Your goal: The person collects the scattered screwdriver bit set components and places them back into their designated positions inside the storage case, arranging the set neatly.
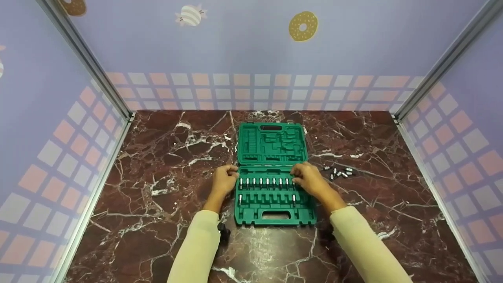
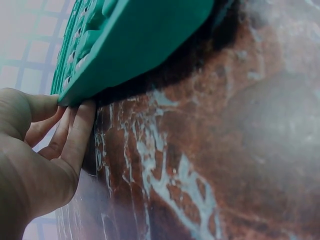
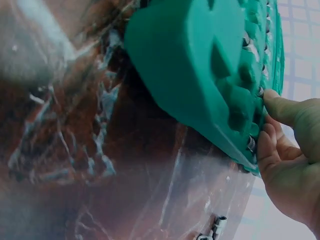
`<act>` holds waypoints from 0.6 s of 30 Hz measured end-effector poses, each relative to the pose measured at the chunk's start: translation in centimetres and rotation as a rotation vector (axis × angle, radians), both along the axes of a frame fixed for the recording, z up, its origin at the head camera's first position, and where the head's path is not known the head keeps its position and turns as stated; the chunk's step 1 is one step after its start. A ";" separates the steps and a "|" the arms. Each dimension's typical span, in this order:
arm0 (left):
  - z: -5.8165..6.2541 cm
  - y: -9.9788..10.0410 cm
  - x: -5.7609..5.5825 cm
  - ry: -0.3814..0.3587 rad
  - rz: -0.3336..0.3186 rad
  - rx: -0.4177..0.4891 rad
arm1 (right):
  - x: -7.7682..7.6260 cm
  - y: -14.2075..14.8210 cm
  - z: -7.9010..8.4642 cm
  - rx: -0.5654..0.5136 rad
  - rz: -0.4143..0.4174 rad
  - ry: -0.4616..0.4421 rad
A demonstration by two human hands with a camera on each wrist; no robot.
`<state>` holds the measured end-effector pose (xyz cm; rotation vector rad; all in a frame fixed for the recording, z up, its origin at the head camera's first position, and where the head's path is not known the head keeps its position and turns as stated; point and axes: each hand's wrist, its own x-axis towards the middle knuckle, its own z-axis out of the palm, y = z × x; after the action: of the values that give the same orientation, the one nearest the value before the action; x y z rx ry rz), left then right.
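An open green plastic tool case [image 1: 275, 225] lies on the table, its lid [image 1: 273, 143] folded back. Silver-and-dark bit sockets [image 1: 261, 182] fill most of the upper row, and the lower row holds one bit socket [image 1: 240, 199] at its left and another [image 1: 294, 200] at its right. My left hand [image 1: 224, 181] pinches the case's left edge, thumb on top and fingers against the side, as the left wrist view shows. At the right end of the upper row, my right hand [image 1: 308, 181] pinches a bit socket [image 3: 260, 92] seated there, partly hidden by the fingertips.
Several loose bit sockets [image 1: 341, 173] lie on the dark red marbled table [image 1: 165, 220] to the right of the case. Patterned panels [image 1: 259, 90] enclose the table at the back and both sides. A small black object [image 1: 224, 232] shows beside the left sleeve.
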<state>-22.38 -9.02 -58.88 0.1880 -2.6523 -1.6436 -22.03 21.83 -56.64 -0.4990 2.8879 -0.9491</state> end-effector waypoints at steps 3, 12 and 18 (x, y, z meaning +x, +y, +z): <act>0.0 -0.4 0.1 0.007 -0.003 0.015 | -0.2 -0.4 -0.1 0.007 -0.008 -0.005; 0.3 -0.4 0.0 0.022 0.015 -0.006 | 0.0 -0.6 -0.4 -0.017 -0.008 0.013; 0.3 -0.1 0.0 0.004 -0.008 -0.009 | 0.4 -0.1 -0.7 -0.042 -0.013 0.039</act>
<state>-22.34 -9.17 -58.60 0.1745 -2.6604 -1.6318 -21.61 21.70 -57.31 -0.5077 2.9144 -1.0153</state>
